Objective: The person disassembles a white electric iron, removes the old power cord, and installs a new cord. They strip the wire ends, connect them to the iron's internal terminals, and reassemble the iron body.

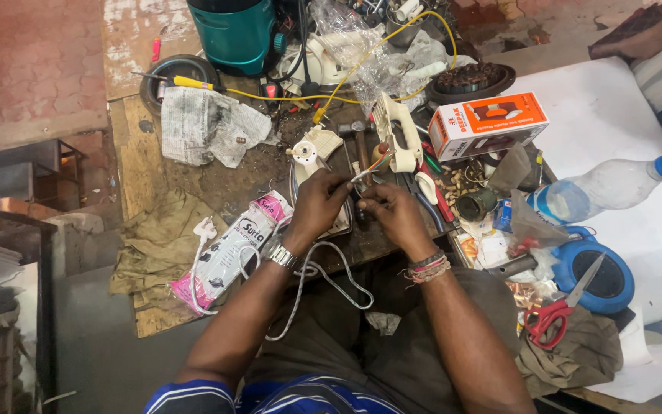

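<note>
The braided cord [323, 268] ends pinched in both hands, left hand [317, 205] and right hand [396, 215] closed on its wires, best kept short and steady above the counter [143, 161]

Over a cluttered workbench [155, 153], the left hand [317, 203] and right hand [394, 215] meet, both pinching the coloured wire ends [369, 175] of a braided cord [323, 280] that loops down to the lap. Left of the hands lies a pink-and-white packet [231, 249] with a white plug [205, 230] on an olive rag [158, 245]; behind them sit a white handle [396, 138] and a hammer [358, 130]. To the right lie an orange box [488, 124], a plastic bottle [614, 184], red scissors [557, 310] and a blue disc [595, 268].
</note>
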